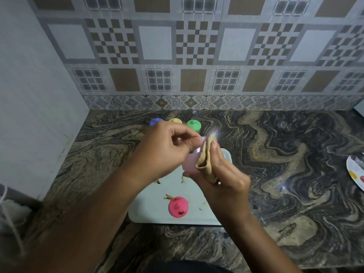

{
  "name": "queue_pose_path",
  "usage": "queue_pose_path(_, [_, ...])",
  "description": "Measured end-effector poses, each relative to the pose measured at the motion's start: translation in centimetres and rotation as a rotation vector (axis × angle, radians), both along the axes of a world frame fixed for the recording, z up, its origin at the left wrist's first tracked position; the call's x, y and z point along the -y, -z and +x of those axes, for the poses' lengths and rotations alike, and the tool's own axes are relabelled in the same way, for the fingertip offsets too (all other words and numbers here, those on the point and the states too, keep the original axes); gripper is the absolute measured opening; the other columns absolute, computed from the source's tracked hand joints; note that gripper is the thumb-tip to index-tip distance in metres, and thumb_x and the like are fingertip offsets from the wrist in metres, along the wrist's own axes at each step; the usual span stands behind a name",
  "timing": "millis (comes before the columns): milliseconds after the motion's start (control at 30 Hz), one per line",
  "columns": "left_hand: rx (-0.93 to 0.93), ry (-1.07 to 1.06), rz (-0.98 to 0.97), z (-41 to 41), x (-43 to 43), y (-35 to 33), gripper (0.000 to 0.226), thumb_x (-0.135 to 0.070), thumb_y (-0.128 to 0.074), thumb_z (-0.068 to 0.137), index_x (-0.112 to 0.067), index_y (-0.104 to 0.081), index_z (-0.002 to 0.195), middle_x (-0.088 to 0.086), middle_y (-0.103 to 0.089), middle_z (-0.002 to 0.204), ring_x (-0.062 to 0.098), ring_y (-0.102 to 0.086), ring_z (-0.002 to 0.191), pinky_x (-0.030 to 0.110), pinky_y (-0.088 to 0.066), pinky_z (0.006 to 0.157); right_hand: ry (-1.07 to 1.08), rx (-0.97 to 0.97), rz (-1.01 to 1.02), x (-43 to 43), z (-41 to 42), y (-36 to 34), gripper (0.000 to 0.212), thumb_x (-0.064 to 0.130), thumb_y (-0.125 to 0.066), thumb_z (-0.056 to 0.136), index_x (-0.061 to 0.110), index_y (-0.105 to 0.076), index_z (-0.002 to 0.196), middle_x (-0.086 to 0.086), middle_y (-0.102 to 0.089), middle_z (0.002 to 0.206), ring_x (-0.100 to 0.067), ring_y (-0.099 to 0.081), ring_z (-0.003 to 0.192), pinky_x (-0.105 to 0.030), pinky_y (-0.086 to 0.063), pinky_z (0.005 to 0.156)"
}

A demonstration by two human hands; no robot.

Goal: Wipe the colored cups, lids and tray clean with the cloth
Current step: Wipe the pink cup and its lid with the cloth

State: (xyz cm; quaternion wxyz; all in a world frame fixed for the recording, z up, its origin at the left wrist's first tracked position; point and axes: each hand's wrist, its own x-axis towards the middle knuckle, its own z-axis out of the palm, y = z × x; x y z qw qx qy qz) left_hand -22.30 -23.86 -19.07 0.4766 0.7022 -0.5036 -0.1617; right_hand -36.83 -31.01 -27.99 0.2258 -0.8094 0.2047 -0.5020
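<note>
Both forearms (92, 209) are bare right down to the left hand (163, 152) and right hand (226, 175). Nails (214, 143) look short and plain. Only clothing (197, 267) showing is a dark bit at the bottom edge.

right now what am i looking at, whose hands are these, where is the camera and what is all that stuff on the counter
There is no machine here: a person works with two bare hands. The one picture comes from a camera worn on their head, looking forward and down. The left hand grips a pink cup, and the right hand presses a tan cloth against it. Both are held above a pale tray on the marbled counter. On the tray lies a pink lid, with brown smears around it. Behind the hands a blue lid, a yellow lid and a green lid show; what sits under them is mostly hidden. A patterned plate peeks in at the right edge.
</note>
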Motion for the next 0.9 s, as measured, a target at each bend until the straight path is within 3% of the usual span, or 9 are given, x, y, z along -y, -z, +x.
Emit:
queue_pose_path(133, [-0.12,0.009,-0.029,0.0,-0.4,-0.3,0.021,-0.037,-0.071,0.083,-0.03,-0.077,0.101,-0.016,-0.077,0.094,-0.001,-0.07,0.089,0.02,-0.057,0.081,-0.066,0.16,0.316,-0.4,-0.4,0.6,0.045,0.019,-0.09,0.068,-0.015,-0.072,0.092,0.017,-0.074,0.088,-0.006,-0.07,0.079,-0.021,-0.058,0.074])
queue_pose_path(233, [-0.307,0.04,-0.001,0.9,-0.2,-0.1,0.013,-0.025,-0.069,0.085,-0.03,-0.077,0.094,-0.014,-0.077,0.091,0.002,-0.071,0.089,0.026,-0.06,0.078,-0.2,0.294,0.713,0.1,-0.8,0.2,0.031,0.014,-0.087,0.068,-0.008,-0.065,0.069,-0.024,-0.053,0.055,-0.043,-0.067,0.058,-0.037,-0.062,0.06])
queue_pose_path(333, [-0.342,0.014,0.003,0.8,0.3,0.2,0.016,-0.011,-0.072,0.085,-0.026,-0.074,0.081,-0.01,-0.071,0.074,0.005,-0.067,0.075,0.026,-0.06,0.067,-0.145,0.195,0.485,0.2,-0.5,-0.2,0.04,0.024,-0.087,0.07,-0.008,-0.074,0.091,-0.027,-0.067,0.071,-0.04,-0.072,0.077,-0.036,-0.063,0.075])
queue_pose_path(467, [0.005,-0.014,0.004,0.0,0.5,0.2,0.014,-0.014,-0.074,0.086,-0.028,-0.073,0.081,-0.009,-0.072,0.079,0.007,-0.067,0.076,0.02,-0.055,0.073,0.035,0.011,0.006,0.2,-0.4,0.3,0.073,0.031,-0.088,0.071,-0.002,-0.059,0.129,-0.019,-0.068,0.125,-0.013,-0.067,0.112,-0.018,-0.052,0.097])
queue_pose_path(567, [-0.077,0.024,0.022,0.4,0.3,0.2,0.009,-0.03,-0.072,0.087,-0.024,-0.077,0.091,-0.007,-0.076,0.088,0.008,-0.071,0.087,0.023,-0.056,0.081,-0.037,0.142,0.258,0.1,-0.7,0.8,0.05,0.029,-0.089,0.067,-0.009,-0.075,0.096,-0.012,-0.077,0.088,-0.007,-0.07,0.082,-0.028,-0.059,0.076])
queue_pose_path(700, [-0.45,0.083,0.088,0.8,0.5,0.2,0.023,-0.033,-0.066,0.079,-0.017,-0.076,0.092,-0.004,-0.077,0.088,0.01,-0.072,0.089,0.031,-0.06,0.077,-0.212,0.329,0.735,-0.1,-0.6,0.0,0.031,0.007,-0.088,0.063,0.004,-0.058,0.056,-0.025,-0.046,0.051,-0.037,-0.058,0.049,-0.029,-0.056,0.054])
queue_pose_path(767, [-0.481,0.046,0.05,0.5,0.7,0.0,0.01,-0.023,-0.067,0.081,-0.017,-0.075,0.084,-0.002,-0.074,0.077,0.005,-0.07,0.077,0.026,-0.06,0.067,-0.174,0.27,0.551,0.2,-0.5,0.0,0.032,0.014,-0.09,0.064,0.009,-0.059,0.059,-0.011,-0.052,0.053,-0.019,-0.057,0.052,-0.022,-0.051,0.059])
queue_pose_path(833, [-0.293,-0.001,0.043,0.3,0.8,-0.1,0.006,-0.022,-0.071,0.084,-0.025,-0.075,0.08,-0.002,-0.075,0.077,0.006,-0.069,0.074,0.028,-0.061,0.069,-0.045,0.095,0.243,0.5,-0.3,0.3,0.033,0.026,-0.09,0.067,0.0,-0.071,0.077,0.008,-0.065,0.07,0.008,-0.058,0.07,-0.01,-0.045,0.069])
queue_pose_path(900, [-0.067,-0.031,0.071,0.0,0.8,-0.1,0.007,-0.028,-0.074,0.085,-0.033,-0.076,0.08,-0.008,-0.076,0.079,0.009,-0.071,0.078,0.03,-0.06,0.073,-0.004,0.034,0.125,0.6,-0.2,0.5,0.057,0.033,-0.087,0.071,-0.014,-0.072,0.1,0.004,-0.075,0.091,0.01,-0.062,0.084,-0.008,-0.047,0.076])
